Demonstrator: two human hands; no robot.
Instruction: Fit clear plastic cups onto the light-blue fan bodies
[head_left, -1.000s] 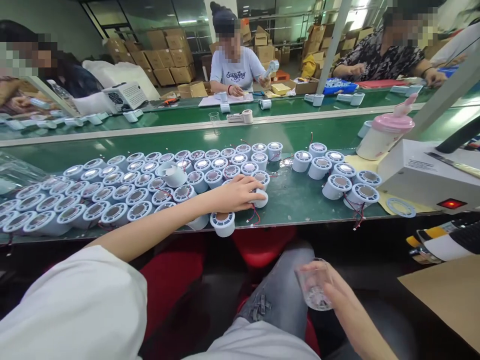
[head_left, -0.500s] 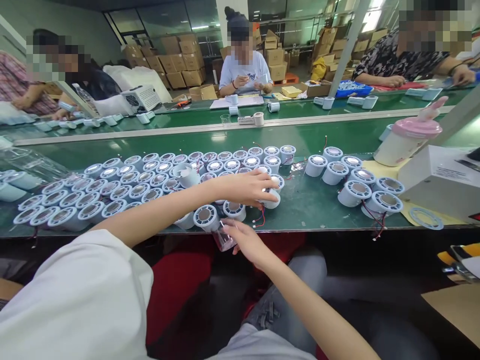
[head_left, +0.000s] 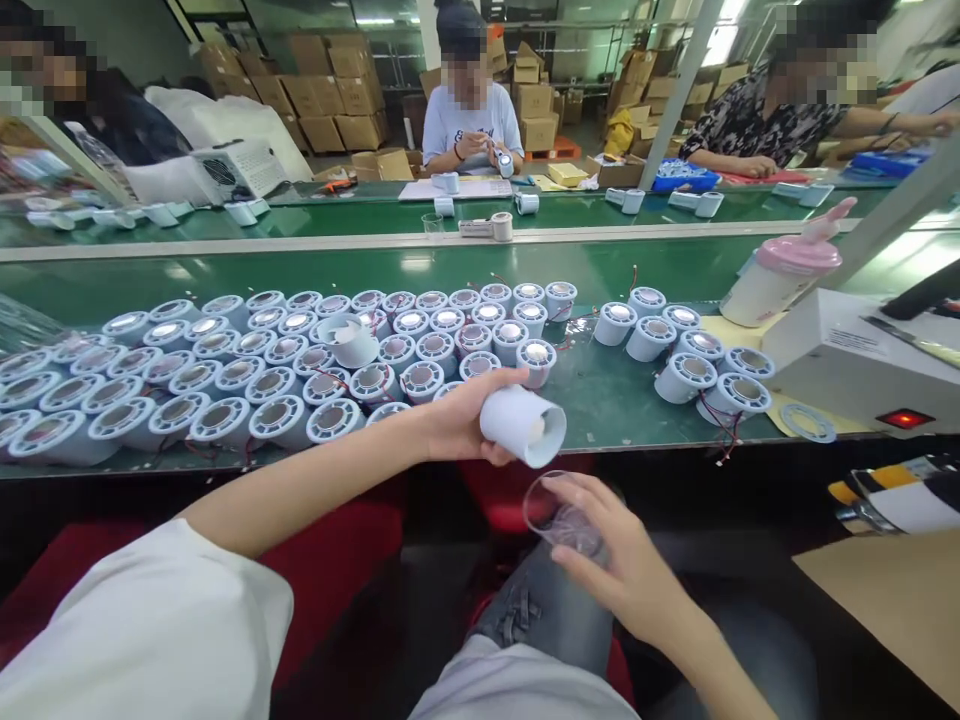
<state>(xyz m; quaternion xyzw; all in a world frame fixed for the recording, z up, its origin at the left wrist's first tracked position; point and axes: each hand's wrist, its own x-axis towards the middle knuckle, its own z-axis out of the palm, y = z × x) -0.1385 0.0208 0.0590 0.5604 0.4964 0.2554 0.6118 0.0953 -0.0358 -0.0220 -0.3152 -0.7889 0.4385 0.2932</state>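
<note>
My left hand (head_left: pixel 457 420) grips one white cylindrical housing (head_left: pixel 523 426) lifted off the green bench (head_left: pixel 600 395), tipped on its side with its open end facing right and down. Just below it, over my lap, my right hand (head_left: pixel 619 560) holds a small clear plastic cup (head_left: pixel 559 515). Many more white round housings (head_left: pixel 300 360) with red wires stand packed in rows on the bench to the left. A smaller group of housings (head_left: pixel 686 350) stands to the right.
A pink-lidded cup (head_left: pixel 784 275) and a white box with a red light (head_left: pixel 862 365) sit at the right. A flat ring (head_left: pixel 806 422) lies by the bench edge. Other people work across the conveyor belt (head_left: pixel 300 270), with cardboard boxes behind them.
My left hand has picked a housing off the bench and tipped it sideways. My right hand moved the clear cup from the bench edge to just below that housing.
</note>
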